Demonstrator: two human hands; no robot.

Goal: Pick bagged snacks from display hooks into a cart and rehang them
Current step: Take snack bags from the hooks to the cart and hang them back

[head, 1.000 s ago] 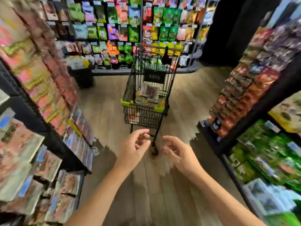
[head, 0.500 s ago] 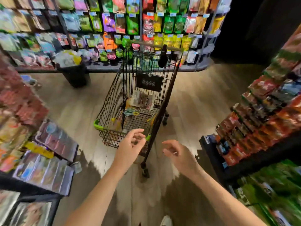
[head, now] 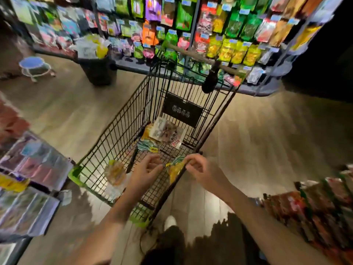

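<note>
Observed from head camera, frame blurred by motion. Black wire cart (head: 133, 119) stood on wood floor (head: 267, 134), green bumpers at near corners, sign plate on far wall. Left hand (head: 146, 172) reached over near end of basket, fingers (head: 152, 161) loosely curled, nothing seen held. Right hand (head: 202, 172) at near right rim, fingers (head: 191, 161) curled; tips lay at top edge of yellow bag (head: 176, 170), but whether pinched or merely touched could not be told. Yellow bag leaned against inside of right wall. Pale bag (head: 167, 133) lay flat on basket floor toward far end, atop teal bag (head: 148, 146). Round yellowish pack (head: 115, 174) noted at near left side, inside or outside wire not clear. Hanging snack bags (head: 235, 29) filled display rack beyond cart, rows of green, yellow, orange, purple. Black bin (head: 98, 70) with stuffed wrappers stood left of cart; blue stool (head: 34, 66) farther left. Further bag displays at left (head: 32, 169) and right (head: 321, 207) edges. White shoe (head: 170, 222) below cart.
</note>
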